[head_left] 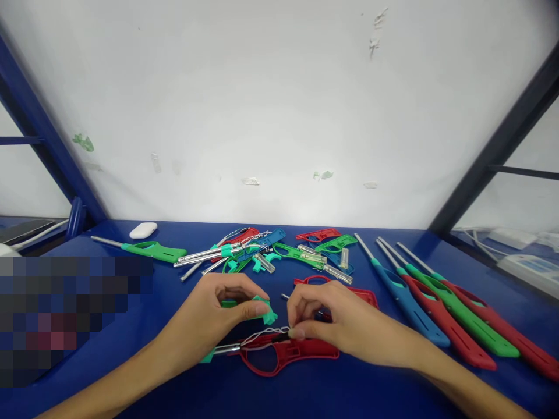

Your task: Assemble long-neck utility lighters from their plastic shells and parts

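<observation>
Several clear tubes point(338, 273) (contents unclear) lie beyond; left hand point(220, 317) pinches teal piece point(269, 316).

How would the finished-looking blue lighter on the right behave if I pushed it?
The blue lighter would probably move as one stiff piece; its metal tube looks straight. The broad, flattish handle suggests sliding more than rolling.

the tabletop point(236, 396) is blue, the casing point(312, 349) red, the wall point(279, 110) white.
</observation>
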Tool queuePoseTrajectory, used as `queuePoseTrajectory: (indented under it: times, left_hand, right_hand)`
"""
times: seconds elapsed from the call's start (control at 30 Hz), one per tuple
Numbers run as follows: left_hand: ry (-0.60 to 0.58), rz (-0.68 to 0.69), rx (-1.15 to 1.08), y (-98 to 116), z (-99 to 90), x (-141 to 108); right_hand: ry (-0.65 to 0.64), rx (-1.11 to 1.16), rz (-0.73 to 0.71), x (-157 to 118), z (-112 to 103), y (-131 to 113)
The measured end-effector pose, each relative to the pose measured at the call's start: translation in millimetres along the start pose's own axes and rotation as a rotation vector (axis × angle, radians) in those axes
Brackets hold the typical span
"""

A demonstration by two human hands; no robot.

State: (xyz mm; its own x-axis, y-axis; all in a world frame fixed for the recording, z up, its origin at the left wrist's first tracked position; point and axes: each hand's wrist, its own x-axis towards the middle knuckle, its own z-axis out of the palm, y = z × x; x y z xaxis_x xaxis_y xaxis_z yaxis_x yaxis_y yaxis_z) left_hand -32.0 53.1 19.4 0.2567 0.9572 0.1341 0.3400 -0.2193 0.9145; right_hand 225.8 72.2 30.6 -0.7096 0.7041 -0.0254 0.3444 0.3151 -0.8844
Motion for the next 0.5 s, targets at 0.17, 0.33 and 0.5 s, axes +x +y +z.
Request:
queuePoseTrajectory:
  times: [0.17, 0.33, 0.5]
  left_hand:
    - [0.121, 0.006, 0.087, -8.0, 5.0, -23.4]
    - [0.273, 0.245, 0.384, -10.1, 17.0, -49.7]
    - [0.442, 0.538, 0.655, -9.2, 22.5, -52.7]
  right_hand:
    - [0.031, 0.069, 0.014, -0.9, 4.4, 4.2]
    - [0.06, 0.147, 0.063, -1.3, 10.1, 5.3]
    - [0.062, 0.253, 0.119, -0.1, 13.1, 7.3]
